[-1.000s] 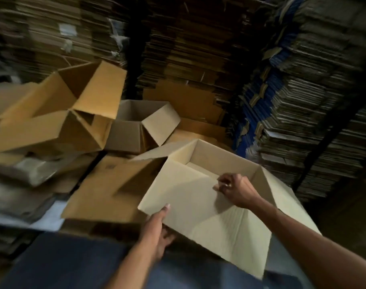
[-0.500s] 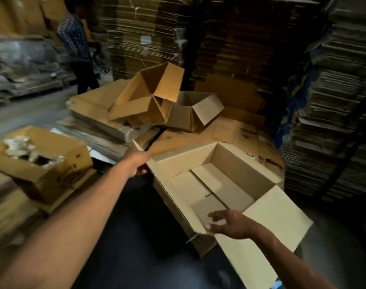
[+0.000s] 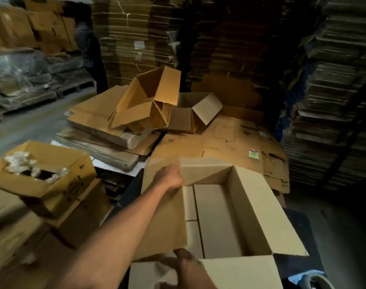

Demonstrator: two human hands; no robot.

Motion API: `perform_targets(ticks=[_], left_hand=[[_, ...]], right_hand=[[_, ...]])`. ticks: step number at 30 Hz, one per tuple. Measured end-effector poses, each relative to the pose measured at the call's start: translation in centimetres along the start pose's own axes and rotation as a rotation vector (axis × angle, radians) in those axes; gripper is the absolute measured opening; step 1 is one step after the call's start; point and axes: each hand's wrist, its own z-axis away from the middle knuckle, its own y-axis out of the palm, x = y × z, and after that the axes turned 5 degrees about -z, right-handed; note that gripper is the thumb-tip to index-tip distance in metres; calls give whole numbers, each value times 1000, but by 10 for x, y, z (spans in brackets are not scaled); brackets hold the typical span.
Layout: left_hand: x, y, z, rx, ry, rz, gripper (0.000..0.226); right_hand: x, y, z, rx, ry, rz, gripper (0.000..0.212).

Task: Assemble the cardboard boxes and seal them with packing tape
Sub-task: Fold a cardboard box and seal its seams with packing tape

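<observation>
On the far left, plastic-wrapped bundles are lying stacked on pallets, with brown cartons piled above them. A person in a checked shirt is standing beside those cartons, facing the stacks. Lower left, an open carton holding crumpled clear plastic is sitting tilted on other cartons.

Moving toward the middle, flattened cardboard sheets are lying in a low pile. On top of them, an empty brown box is leaning on its side with its flaps splayed, and a smaller open box is sitting just beside it.

In the near centre, the pale cardboard box being assembled is sitting open side up on a dark surface, its bottom flaps folded flat inside. The left hand is reaching across from the lower left and gripping the top edge of the box's tall left flap, fingers curled over it. The right hand is at the near left corner of the box, by the near flap; it is blurred, and whether its fingers are grasping the cardboard cannot be told.

On the right, tall stacks of flat cardboard are rising along the wall.
</observation>
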Motion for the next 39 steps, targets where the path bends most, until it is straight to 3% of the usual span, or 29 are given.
perform_targets(ticks=[2,4,6,7,9,12,14,18,21,25,28,32,34,37,39], left_hand=[[12,34,14,91,111,39,39],[24,62,33,114,186,-30,62],[38,89,53,92,229,-113,74],[45,102,61,73,246,-148,78],[56,123,77,36,262,-215,82],[55,141,91,13,275,-266,88],[54,150,96,22,285,-285,88],[70,168,94,86,260,-333,85],[70,169,95,25,273,-323,76],[67,168,99,-26,277,-325,67],[69,170,102,-73,281,-276,65],[73,168,108,-164,327,-51,85],[74,165,111,-145,338,-36,89],[70,163,115,-92,346,-105,92],[70,164,117,-72,356,-139,92]], right_hand=[[-35,-16,7,-218,-9,-1,46],[-79,-35,22,-571,62,-92,40],[-123,-52,34,-888,294,-211,44],[-137,-61,40,-971,436,-305,52],[-156,-80,46,-1048,589,-637,69],[-171,-99,45,-1131,598,-1083,73],[-168,-97,43,-1195,532,-1127,79],[-156,-64,47,-1277,386,-1016,111],[-157,-54,58,-1226,244,-821,106],[-175,-52,74,-965,112,-241,84],[-192,-53,88,-674,11,212,100],[-214,-78,108,-250,-8,569,145],[-219,-94,115,-85,-32,780,157],[-223,-104,120,102,-39,960,166],[-225,-103,119,123,-31,1018,169]])
